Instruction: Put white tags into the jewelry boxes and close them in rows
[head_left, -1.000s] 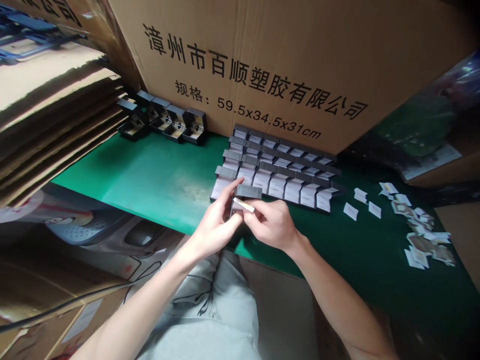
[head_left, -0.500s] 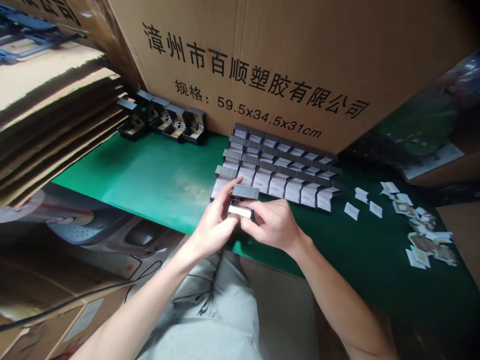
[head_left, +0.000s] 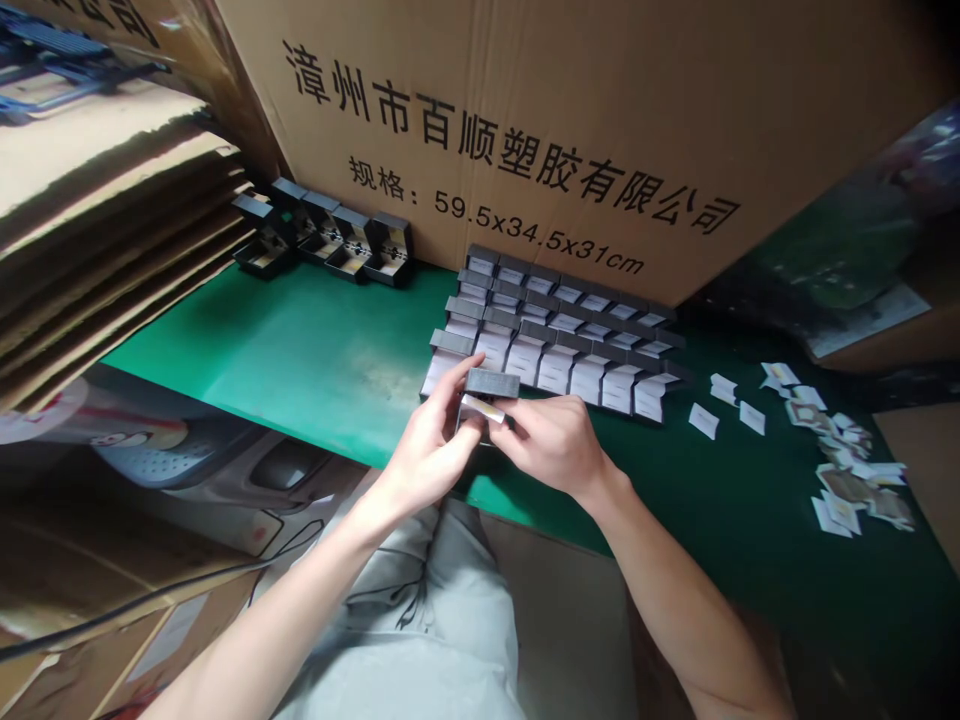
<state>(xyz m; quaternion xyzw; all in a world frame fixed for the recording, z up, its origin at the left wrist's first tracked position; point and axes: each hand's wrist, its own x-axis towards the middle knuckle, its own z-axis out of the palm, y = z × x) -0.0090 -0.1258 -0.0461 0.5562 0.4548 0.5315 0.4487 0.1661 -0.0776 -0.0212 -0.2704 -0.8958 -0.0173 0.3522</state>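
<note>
Just above the table's front edge, my left hand [head_left: 435, 440] is closed around a small dark hinged box [head_left: 492, 383] with its lid raised. My right hand [head_left: 553, 440] pinches a small white insert card [head_left: 482, 409] at the mouth of that box; the card sits tilted, and a yellowish patch shows on it. My fingers hide most of the box's lower half. Behind my hands stand several rows of similar open boxes [head_left: 553, 372] with white inserts in them.
On the green table [head_left: 322, 350], several open dark boxes [head_left: 349, 240] stand at the back left. Loose white cards [head_left: 836, 510] lie scattered on the right. A big printed carton [head_left: 525, 120] walls off the back, and stacked cardboard [head_left: 112, 230] rises on the left.
The white card has tilted up out of the box's lower half, with the right fingers shifting slightly. The left hand and the box have barely moved.
</note>
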